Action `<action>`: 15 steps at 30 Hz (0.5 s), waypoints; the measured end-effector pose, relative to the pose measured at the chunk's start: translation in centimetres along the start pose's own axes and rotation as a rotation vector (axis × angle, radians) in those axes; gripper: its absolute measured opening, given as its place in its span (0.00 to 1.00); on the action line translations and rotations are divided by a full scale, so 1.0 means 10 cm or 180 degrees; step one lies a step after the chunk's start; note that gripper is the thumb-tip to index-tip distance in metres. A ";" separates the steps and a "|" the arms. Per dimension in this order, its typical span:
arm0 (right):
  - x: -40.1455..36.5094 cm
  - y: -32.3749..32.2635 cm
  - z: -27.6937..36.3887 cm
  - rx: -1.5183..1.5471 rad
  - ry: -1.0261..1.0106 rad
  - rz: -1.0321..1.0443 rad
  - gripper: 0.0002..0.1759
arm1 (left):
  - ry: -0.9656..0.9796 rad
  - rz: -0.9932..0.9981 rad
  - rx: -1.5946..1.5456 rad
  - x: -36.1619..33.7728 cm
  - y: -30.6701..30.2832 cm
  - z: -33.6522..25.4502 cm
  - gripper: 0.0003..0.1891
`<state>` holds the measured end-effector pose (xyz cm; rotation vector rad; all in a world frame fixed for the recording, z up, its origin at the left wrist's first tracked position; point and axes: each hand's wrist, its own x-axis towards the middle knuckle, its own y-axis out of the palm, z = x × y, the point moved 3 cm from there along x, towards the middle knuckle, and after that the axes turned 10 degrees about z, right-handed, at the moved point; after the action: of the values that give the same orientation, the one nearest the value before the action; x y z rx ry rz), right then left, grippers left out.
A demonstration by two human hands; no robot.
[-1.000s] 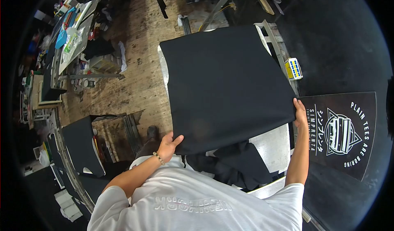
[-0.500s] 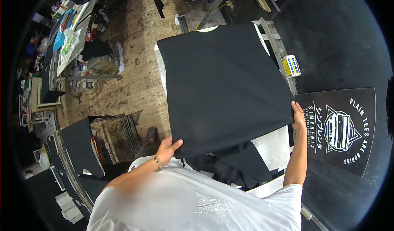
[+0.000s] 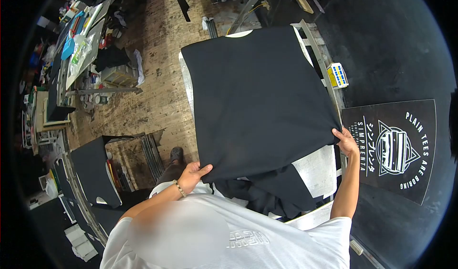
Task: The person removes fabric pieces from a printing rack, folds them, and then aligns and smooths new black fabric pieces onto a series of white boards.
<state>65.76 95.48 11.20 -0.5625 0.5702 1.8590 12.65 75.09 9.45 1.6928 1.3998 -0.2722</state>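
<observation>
Left hand (image 3: 192, 177) pinches the black cloth (image 3: 260, 102) at its near left corner, right hand (image 3: 347, 142) just re-gripped the near right one (so it's bunching there now). Cloth's draped over a white board (image 3: 317, 173), small box (image 3: 338, 75) farther right.

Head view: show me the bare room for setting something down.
The dark surface looks bare beyond the small box, above the printed sign. A patch of pale board shows between the black fabric and bunched cloth. The left bench is crowded.
</observation>
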 end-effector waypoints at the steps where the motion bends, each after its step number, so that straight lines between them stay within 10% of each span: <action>1: -0.02 -0.01 -0.01 -0.0126 -0.0095 -0.0186 0.23 | -0.0014 -0.0004 0.0040 0.00 -0.03 0.02 0.15; 15: 0.01 -0.04 -0.31 -0.0105 -0.0493 -0.1179 0.20 | -0.0621 -0.0320 -0.0017 -0.01 -0.12 0.11 0.20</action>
<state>66.47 93.77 8.69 -0.5023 0.3084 1.5453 12.01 74.17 8.28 1.5490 1.3400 -0.4768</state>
